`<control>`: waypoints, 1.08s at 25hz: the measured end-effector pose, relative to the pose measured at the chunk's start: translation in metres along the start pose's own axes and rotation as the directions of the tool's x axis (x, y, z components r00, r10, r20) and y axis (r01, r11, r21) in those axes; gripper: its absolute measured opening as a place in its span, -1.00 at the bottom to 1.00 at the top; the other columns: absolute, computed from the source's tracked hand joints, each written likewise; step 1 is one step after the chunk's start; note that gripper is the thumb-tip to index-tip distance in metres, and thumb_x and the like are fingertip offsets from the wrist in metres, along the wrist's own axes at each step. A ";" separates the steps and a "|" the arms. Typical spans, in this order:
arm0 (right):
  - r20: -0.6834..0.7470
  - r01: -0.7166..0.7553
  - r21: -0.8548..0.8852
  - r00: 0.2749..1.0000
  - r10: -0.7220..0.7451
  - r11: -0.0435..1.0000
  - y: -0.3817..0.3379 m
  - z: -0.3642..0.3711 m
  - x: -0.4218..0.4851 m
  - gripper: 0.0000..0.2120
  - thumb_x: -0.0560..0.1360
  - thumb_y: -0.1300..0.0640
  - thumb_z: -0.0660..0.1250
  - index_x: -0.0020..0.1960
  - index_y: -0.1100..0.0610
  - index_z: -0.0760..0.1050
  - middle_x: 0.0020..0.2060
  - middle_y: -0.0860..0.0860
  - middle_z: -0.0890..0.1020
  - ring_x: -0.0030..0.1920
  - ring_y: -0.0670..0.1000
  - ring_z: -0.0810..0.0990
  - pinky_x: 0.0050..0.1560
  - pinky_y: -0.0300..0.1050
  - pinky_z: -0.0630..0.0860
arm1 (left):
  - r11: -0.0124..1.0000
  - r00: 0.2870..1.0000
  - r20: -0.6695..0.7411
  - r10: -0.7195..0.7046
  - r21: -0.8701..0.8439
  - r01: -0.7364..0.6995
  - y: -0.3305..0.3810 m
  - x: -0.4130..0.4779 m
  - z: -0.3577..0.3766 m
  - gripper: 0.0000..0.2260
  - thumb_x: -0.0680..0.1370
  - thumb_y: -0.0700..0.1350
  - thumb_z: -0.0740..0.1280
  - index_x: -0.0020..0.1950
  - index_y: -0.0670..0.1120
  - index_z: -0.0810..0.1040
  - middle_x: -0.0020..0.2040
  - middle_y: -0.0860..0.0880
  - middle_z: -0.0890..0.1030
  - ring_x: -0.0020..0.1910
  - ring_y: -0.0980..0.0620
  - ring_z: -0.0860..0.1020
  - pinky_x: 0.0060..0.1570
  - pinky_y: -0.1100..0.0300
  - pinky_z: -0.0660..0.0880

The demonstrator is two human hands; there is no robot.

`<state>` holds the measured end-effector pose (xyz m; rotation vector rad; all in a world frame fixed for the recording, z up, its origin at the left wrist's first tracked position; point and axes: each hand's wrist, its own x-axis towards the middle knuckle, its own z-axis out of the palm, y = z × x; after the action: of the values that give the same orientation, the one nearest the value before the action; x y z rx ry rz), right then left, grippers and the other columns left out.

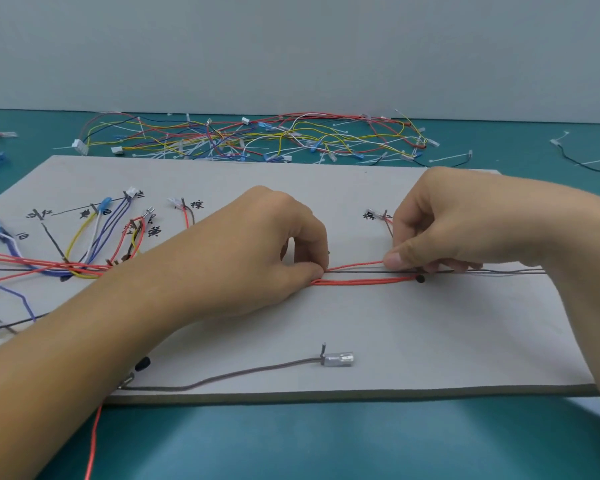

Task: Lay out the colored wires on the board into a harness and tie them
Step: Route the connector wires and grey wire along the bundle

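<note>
Both hands are on the board (395, 334), which lies flat on the teal worktop (326, 445). The left hand (267, 244) has its fingers curled, thumb and forefinger pinching the red wires (357, 280) at mid-board. The right hand (465, 223) is also curled, its thumb tip and fingers pinching the same red wires further right, just above a black peg (420, 279). Between the hands the red strands run roughly level along the board, one strand rising to the right thumb. A dark grey wire (357, 270) runs among them and on to the board's right edge.

On the left of the board, a fan of coloured wires (94, 237) (yellow, white, blue, red) spreads up to handwritten labels. Near the front edge lies a grey lead (239, 374) ending in a clear terminal (338, 359). One red wire (92, 445) hangs off the front edge onto the worktop. Behind the board is a tangled pile of loose wires and cable ties (257, 140).
</note>
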<state>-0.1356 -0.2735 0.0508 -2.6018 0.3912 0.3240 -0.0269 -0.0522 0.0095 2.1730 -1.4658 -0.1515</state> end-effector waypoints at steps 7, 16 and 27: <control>0.093 -0.010 0.102 0.996 0.000 0.995 0.009 -0.014 -0.008 -0.87 0.46 0.25 0.50 -0.24 0.10 0.66 -0.33 0.12 0.73 -0.42 0.00 0.66 -0.43 -0.21 0.55 | 0.999 1.000 0.012 -0.007 0.041 0.006 0.002 0.000 0.000 -0.92 0.53 -0.09 0.46 -0.14 0.08 0.65 -0.19 0.20 0.60 -0.21 0.19 0.54 -0.24 0.39 0.37; 0.087 -0.080 -0.013 0.993 0.081 0.997 0.005 -0.007 -0.012 -0.86 0.49 0.26 0.50 -0.24 0.17 0.63 -0.38 0.06 0.72 -0.37 0.03 0.73 -0.43 -0.22 0.58 | 1.000 1.000 0.015 0.003 -0.009 -0.003 0.003 0.004 -0.001 -0.89 0.50 -0.15 0.48 -0.19 0.03 0.67 -0.24 0.13 0.65 -0.24 0.10 0.61 -0.17 0.08 0.55; -0.033 0.174 -0.255 0.981 -0.189 0.951 -0.013 0.011 -0.008 -0.75 0.43 0.11 0.49 -0.14 -0.26 0.56 -0.41 -0.32 0.63 -0.36 -0.26 0.59 -0.38 -0.15 0.50 | 0.998 0.990 0.129 -0.063 0.027 0.060 -0.007 -0.002 -0.027 -0.95 0.43 -0.03 0.46 -0.24 0.07 0.69 -0.30 0.14 0.67 -0.24 0.11 0.64 -0.19 0.15 0.55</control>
<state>-0.1402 -0.2552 0.0493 -2.8751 0.1330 0.2490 -0.0119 -0.0393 0.0291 2.2656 -1.4782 -0.3043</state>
